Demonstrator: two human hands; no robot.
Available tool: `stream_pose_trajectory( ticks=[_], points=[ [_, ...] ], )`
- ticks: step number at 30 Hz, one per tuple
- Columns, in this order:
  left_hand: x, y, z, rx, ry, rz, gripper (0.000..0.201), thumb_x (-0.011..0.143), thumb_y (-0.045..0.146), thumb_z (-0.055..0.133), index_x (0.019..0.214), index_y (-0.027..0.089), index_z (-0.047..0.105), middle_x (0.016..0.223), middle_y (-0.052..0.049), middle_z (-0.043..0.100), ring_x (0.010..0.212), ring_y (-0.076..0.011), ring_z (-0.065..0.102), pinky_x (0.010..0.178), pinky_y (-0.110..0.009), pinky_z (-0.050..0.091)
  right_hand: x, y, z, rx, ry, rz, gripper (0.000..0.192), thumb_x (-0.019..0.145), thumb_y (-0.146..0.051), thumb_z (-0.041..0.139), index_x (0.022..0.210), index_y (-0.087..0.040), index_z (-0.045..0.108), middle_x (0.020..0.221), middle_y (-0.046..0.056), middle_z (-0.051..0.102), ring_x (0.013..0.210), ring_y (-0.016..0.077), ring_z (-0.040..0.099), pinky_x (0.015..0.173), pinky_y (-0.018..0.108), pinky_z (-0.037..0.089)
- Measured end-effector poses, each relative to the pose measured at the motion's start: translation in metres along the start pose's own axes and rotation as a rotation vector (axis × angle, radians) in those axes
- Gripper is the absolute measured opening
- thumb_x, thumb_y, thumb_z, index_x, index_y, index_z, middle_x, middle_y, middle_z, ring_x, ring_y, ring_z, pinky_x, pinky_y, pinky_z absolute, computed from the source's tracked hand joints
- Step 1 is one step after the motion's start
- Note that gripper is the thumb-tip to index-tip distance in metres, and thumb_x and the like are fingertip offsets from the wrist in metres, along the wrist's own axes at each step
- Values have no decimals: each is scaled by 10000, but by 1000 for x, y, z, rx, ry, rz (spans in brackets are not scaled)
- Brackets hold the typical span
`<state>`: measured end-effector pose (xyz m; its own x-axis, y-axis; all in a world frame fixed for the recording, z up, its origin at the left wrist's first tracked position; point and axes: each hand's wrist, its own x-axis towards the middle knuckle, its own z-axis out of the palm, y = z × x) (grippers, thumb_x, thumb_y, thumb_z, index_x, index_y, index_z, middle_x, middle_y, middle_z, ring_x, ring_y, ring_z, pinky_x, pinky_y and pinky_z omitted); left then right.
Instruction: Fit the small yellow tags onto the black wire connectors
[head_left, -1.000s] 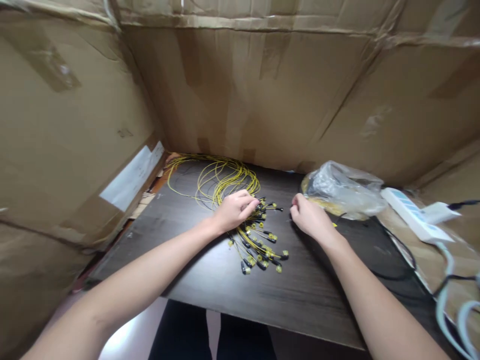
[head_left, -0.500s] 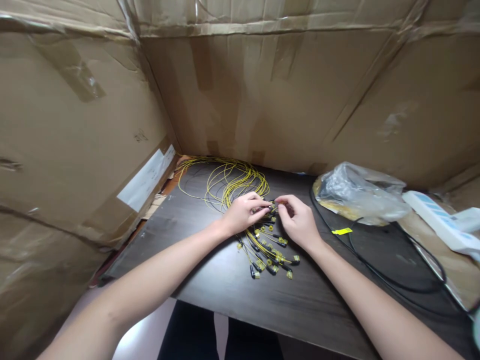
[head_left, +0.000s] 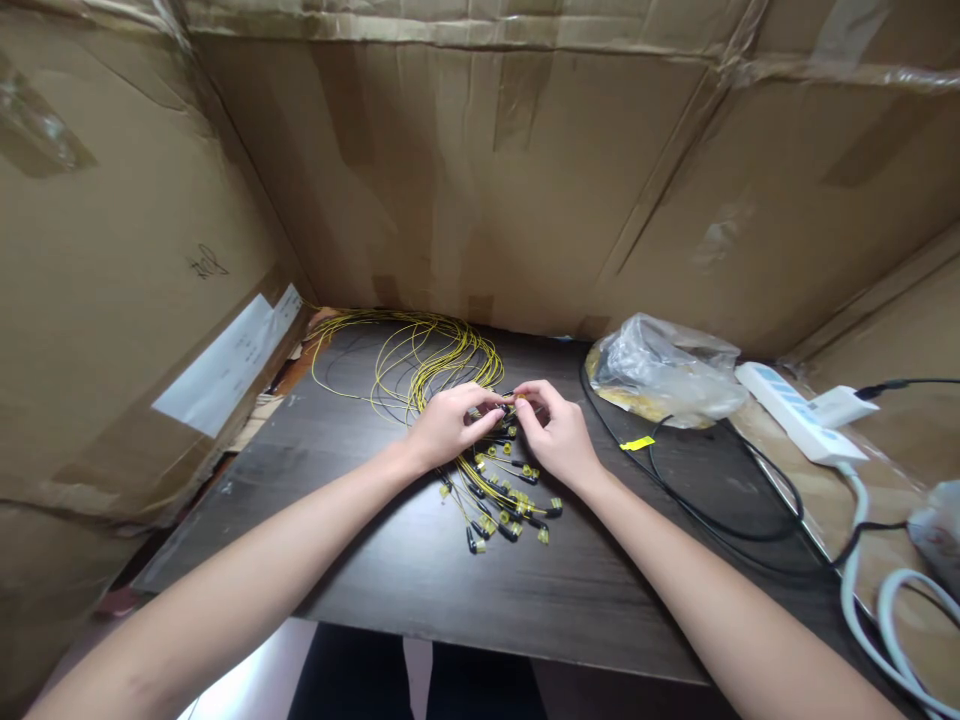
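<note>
At the middle of the dark wood-grain table (head_left: 390, 560), both hands meet over a bundle of thin yellow cables with black-and-yellow end connectors (head_left: 502, 495). The left hand (head_left: 446, 425) has its fingers (head_left: 480, 405) drawn in and pinched together on one connector at the top of the bundle. The right hand (head_left: 555, 432) sits just beside it, fingers (head_left: 529, 395) likewise pinched shut on the same small part; the fingertips of the two hands are touching or very nearly so. What exactly is gripped between them is too small to tell.

The cables lie flat on the table. Their looped lengths (head_left: 409, 355) coil away to the far left behind the left hand, near the brown cardboard wall (head_left: 480, 180). The connector ends fan out toward the near edge, below and between the two wrists, each tip separate.

To the right of the hands, a crumpled clear plastic bag (head_left: 667, 365) rests on the table, holding yellowish contents that cannot be made out clearly. A small yellow tag (head_left: 637, 443) lies just in front of it, beside a black cord (head_left: 705, 515). Further right sits a white power strip (head_left: 791, 425) with a white plug (head_left: 840, 405) in it.
</note>
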<state>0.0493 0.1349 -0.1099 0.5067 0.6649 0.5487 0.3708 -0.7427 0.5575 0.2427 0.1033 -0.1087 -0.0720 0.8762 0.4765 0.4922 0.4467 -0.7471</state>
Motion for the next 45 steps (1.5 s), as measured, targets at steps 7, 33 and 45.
stream_pose_trajectory(
  ticks=[7, 33, 45],
  points=[
    [-1, -3, 3, -39, 50, -29, 345, 940, 231, 649, 1274, 143, 645, 913, -50, 735, 698, -127, 662, 643, -231, 564, -2, 1, 3, -11, -52, -25, 137, 947, -294, 554, 988, -197, 643, 855, 32, 727, 628, 161, 637, 608, 276, 482],
    [1, 4, 1, -97, 25, -139, 189, 958, 275, 587, 1079, 167, 684, 962, -40, 775, 796, -148, 730, 643, -216, 559, -3, -6, 1, -22, 18, -91, 111, 919, -240, 572, 941, -190, 669, 861, 35, 733, 607, 142, 620, 585, 263, 487],
    [1, 4, 0, -63, 1, -122, 166, 939, 256, 601, 1045, 173, 699, 950, -35, 766, 808, -148, 722, 673, -222, 579, -3, -6, -1, -84, -11, -105, 120, 921, -265, 589, 958, -194, 678, 873, 34, 742, 602, 141, 620, 585, 255, 488]
  ],
)
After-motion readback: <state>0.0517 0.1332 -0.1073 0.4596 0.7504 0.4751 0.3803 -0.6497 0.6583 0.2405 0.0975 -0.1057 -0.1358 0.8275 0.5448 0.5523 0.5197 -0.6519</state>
